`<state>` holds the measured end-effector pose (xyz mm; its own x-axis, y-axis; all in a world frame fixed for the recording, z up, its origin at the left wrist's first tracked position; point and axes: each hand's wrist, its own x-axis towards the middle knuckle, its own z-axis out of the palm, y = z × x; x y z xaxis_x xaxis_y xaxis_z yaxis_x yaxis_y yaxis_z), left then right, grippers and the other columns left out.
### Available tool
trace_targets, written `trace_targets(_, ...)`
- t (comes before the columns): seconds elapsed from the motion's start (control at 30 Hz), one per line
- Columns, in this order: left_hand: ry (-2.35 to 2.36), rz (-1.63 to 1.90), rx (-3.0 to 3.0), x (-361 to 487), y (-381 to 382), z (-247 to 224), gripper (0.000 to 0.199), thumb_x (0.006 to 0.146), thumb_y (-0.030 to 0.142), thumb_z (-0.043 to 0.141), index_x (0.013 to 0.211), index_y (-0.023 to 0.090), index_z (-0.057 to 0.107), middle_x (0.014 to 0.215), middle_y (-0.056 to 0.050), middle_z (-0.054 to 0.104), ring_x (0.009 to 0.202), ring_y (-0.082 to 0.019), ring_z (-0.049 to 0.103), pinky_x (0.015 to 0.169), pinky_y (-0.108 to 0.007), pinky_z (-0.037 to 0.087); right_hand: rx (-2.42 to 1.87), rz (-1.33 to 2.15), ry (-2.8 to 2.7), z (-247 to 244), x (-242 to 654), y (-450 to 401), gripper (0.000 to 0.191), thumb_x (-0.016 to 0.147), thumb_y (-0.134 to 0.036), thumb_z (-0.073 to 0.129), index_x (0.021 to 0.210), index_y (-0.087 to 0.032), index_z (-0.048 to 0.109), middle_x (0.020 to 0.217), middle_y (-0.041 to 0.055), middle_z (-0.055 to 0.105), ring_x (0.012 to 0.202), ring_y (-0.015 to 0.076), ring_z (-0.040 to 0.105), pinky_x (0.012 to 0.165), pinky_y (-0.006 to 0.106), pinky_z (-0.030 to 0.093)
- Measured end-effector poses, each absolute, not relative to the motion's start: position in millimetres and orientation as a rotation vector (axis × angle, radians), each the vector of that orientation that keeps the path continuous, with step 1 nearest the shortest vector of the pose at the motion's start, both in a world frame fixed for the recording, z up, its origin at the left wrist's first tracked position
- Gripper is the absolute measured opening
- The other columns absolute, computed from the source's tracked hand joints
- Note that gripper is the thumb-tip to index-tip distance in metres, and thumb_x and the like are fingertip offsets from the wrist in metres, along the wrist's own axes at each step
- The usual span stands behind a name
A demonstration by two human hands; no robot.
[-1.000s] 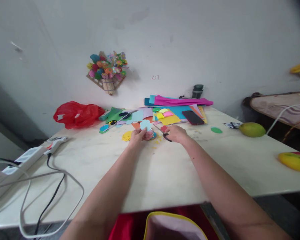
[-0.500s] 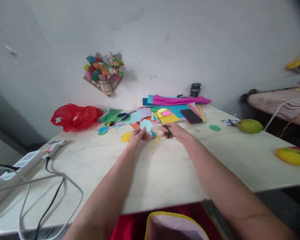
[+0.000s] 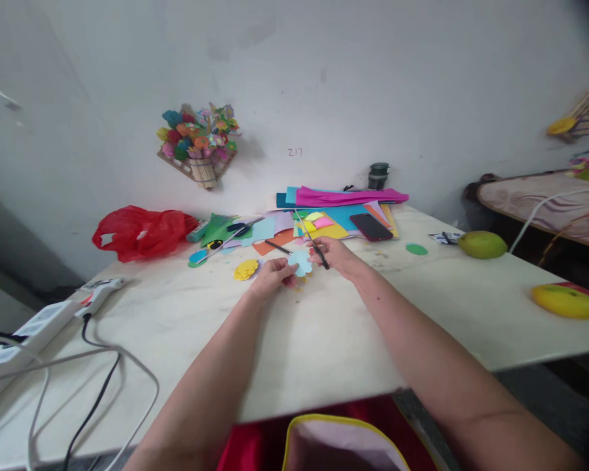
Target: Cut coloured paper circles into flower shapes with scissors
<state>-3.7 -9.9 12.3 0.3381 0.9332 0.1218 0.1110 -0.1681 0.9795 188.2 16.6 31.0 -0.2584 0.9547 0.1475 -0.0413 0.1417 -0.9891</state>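
A light blue scallop-edged paper flower (image 3: 302, 263) is pinched at its left side by my left hand (image 3: 273, 277). Scissors with black handles (image 3: 321, 254) are in my right hand (image 3: 338, 256), their blades pointing up and away. The fingertips of that hand are at the flower's right edge; whether they also grip it I cannot tell. Left of my left hand lies a stack of yellow paper flowers (image 3: 246, 269). Just behind the blue flower are a dark pen-like stick (image 3: 277, 246) and an orange paper sheet (image 3: 269, 245).
Farther back lie a second pair of scissors (image 3: 239, 229), coloured paper sheets (image 3: 334, 216), a phone (image 3: 371, 227) and a red plastic bag (image 3: 144, 230). A green paper disc (image 3: 417, 249) and a mango (image 3: 481, 244) are on the right. A power strip (image 3: 34, 330) with cables occupies the left edge.
The blue flower has moved right, meeting my right hand's fingertips. The scissors have turned slightly, and the dark stick behind the flower now shows more. The view has shifted a little.
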Motion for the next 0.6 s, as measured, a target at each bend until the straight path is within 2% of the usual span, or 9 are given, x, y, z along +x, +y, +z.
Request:
trace_targets(0.23,0.975,1.198,1.343,1.2,-5.2,7.4,0.033,0.054,0.037,0.078,0.067,0.014,0.059,0.063,-0.002,0.065,0.06,-0.014,0.06,0.064,-0.027,0.046,-0.958,1.249,-1.4,29.1,171.0,10.4,0.034,0.057,-0.009,0.065,0.088,-0.016,0.055,0.053,-0.0067,0.055,0.044,0.0088,0.053,0.047,0.02,0.042)
trace_targets(0.33,0.949,1.23,1.291,0.1,-2.4,4.2,0.032,0.054,0.035,0.079,0.071,0.014,0.061,0.068,-0.003,0.066,0.066,-0.016,0.062,0.069,-0.03,0.047,-0.957,1.254,-1.384,28.5,163.1,7.0,0.034,0.057,-0.008,0.061,0.089,-0.016,0.054,0.054,-0.0065,0.057,0.043,0.0101,0.055,0.047,0.021,0.043)
trace_targets(0.6,0.908,1.235,1.246,-2.1,1.9,0.0,0.035,0.055,0.036,0.079,0.078,0.013,0.065,0.075,-0.005,0.067,0.066,-0.016,0.062,0.066,-0.029,0.049,-1.005,1.161,-1.364,21.4,155.5,9.4,0.035,0.056,-0.008,0.06,0.089,-0.017,0.054,0.054,-0.0069,0.055,0.043,0.0104,0.055,0.045,0.022,0.043)
